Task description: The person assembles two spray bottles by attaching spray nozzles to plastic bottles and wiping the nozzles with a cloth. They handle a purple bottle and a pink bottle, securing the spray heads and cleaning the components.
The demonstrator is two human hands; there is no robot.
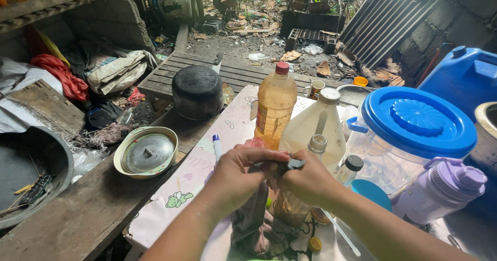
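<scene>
My left hand and my right hand meet over the table's front, fingers pinched together on a small dark object. A dull brownish cloth hangs down from under my left hand. Just behind my right hand stands a small glass bottle with an open metal-rimmed neck; its lower part is hidden by my hand. A tall plastic bottle of amber liquid with a red cap and a cloudy white jug stand right behind it.
A clear water jug with a blue lid, a lilac flask and a blue drum crowd the right. A black pot sits upside down on a slatted bench. A bowl with a metal lid rests on the wooden plank at left.
</scene>
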